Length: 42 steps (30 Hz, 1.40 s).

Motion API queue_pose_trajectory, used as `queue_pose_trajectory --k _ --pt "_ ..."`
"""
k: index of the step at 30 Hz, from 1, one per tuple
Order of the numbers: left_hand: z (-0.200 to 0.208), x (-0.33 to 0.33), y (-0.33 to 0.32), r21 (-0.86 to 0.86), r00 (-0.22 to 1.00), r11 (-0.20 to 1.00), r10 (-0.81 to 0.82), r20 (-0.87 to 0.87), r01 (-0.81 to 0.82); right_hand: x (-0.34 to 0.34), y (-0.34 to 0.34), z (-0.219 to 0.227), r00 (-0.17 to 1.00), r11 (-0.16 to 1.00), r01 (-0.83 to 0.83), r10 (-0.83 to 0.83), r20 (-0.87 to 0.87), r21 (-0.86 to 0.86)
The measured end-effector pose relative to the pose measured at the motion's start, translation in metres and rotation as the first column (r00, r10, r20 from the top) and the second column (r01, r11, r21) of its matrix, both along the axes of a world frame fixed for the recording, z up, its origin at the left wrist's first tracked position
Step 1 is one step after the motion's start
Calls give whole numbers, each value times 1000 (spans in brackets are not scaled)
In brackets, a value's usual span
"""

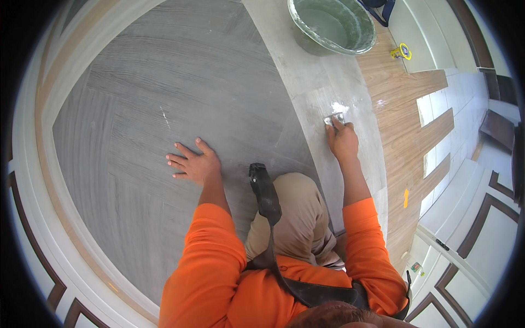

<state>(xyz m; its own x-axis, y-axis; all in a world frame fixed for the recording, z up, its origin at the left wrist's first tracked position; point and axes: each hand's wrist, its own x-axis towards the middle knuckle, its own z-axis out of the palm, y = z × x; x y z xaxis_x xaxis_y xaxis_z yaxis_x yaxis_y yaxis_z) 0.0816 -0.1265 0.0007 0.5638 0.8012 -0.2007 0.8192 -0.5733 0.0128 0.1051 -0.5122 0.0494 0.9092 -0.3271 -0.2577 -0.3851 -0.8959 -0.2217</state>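
My left hand (198, 164) lies flat with fingers spread on the grey wood-look floor (136, 131). Between the fingers of my right hand (343, 143) is a small flat greyish-white piece (334, 118), pressed to the pale grey floor strip (311, 82). Whether it is a scraper or a folded pad, I cannot tell. Just beyond its edge shines a wet whitish patch (339, 107). Farther off, on the same strip, stands a green bucket (306, 41) of cloudy water, its rim smeared with pale residue.
Brown wood-look planks (394, 120) border the strip on the right, ending unevenly beside white tiles (437, 104). A small yellow container (402, 52) lies near the far wall. A dark strap (266, 191) hangs over my bent knee (298, 208). White panels with brown trim curve around both sides.
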Motion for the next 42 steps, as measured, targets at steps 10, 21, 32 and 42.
queue_pose_trajectory --k 10,21,32,42 --pt "0 -1 3 2 1000 1000 -1 7 1 24 6 -5 1000 1000 -19 19 9 -5" --pt "1 -2 3 -21 1000 1000 10 16 -10 42 14 5 998 999 -28 26 -60 -28" --pt "-4 -2 2 10 1000 1000 7 9 -7 48 16 3 999 997 -43 41 -32 -68" --pt "0 -3 3 -26 999 999 21 30 -20 54 19 3 996 997 -47 44 -72 -53"
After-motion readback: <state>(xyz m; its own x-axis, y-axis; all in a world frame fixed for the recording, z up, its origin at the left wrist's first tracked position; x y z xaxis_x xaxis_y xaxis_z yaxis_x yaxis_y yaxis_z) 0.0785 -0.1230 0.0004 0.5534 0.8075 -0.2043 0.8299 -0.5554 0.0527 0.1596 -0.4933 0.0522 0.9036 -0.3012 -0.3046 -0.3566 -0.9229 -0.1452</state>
